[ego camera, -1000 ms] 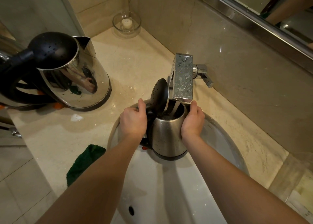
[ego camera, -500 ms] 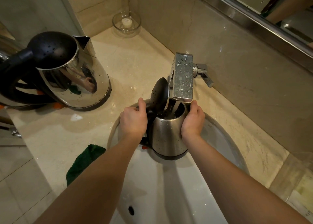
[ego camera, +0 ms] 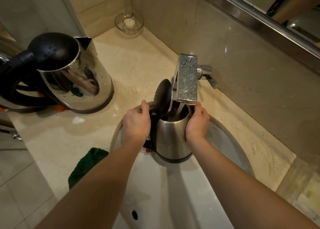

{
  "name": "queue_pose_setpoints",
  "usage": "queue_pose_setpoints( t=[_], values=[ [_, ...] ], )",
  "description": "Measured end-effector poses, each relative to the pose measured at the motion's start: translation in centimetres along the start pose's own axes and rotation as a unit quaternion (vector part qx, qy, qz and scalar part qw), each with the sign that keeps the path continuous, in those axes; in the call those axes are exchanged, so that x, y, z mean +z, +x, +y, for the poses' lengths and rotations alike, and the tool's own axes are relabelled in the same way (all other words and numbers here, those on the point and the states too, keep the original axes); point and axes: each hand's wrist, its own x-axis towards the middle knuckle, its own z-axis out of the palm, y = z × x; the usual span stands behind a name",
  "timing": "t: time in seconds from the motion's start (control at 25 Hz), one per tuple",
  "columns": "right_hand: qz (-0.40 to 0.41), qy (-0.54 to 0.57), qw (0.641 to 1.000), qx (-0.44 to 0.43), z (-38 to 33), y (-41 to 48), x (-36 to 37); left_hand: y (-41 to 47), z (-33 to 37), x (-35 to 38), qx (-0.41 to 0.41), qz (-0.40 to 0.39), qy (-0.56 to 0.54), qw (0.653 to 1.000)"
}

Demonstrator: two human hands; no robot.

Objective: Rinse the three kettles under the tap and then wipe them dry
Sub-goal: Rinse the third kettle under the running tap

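**Small kettle held under running tap, lid open**

Head view, item by item.

- Small steel kettle: upright over the white sink, long axis vertical, mouth directly beneath the tap spout. Water runs into the opening. Black lid hinged back and standing up on the handle side, to the person's left.
- Left hand: closed around the kettle's black handle, thumb up near the lid hinge.
- Right hand: wrapped against the kettle's right wall near the rim, gripping the body and steadying it.
- Large mirror-finish kettle: standing on the marble counter, well apart to the left, lid shut, droplets on it. A further kettle-like shape shows at the far left edge, mostly cut off.
- Green cloth: on the counter edge, left of the sink, nearer the left arm.
- Glass dish: in the back corner.

Judgement: rinsing in progress. Emptying would probably mean tipping the vertical axis away from the handle, toward the right hand; the left hand carries the weight.
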Motion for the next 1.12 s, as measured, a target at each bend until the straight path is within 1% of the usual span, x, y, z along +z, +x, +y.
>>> queue_pose_setpoints(
  t=[0.64,1.12],
  values=[
    [-0.005,0.008,1.0,0.0,0.08,-0.04,-0.06,-0.09,-0.12,0.08,0.012,0.004,0.001,1.0],
    [-0.003,0.003,1.0,0.002,-0.08,-0.09,-0.03,-0.01,-0.16,0.2,0.0,0.006,-0.003,1.0]
  ],
)
